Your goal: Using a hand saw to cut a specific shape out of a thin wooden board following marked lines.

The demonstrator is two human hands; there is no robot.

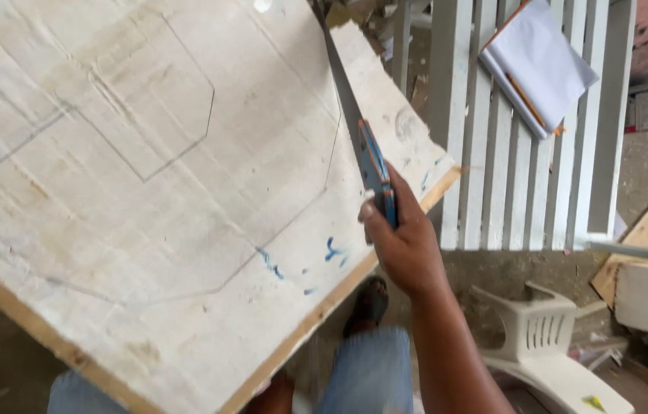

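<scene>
My right hand (406, 239) grips the blue and orange handle of a hand saw (354, 115). The saw's grey blade runs up and away from the hand, set in a cut across the right part of a large whitewashed wooden board (147, 192). Pencil lines drawn on the board form angular outlines, and there are blue marks near its lower right edge. The board lies tilted over my knees in blue jeans (370, 376). My left hand is out of view.
A white slatted panel (523, 153) lies to the right with a notebook and a pencil (540, 61) on it. Below it a white plastic chair (546, 337) lies tipped over. A sandalled foot (370, 303) rests on the concrete floor. Wood offcuts lie at far right.
</scene>
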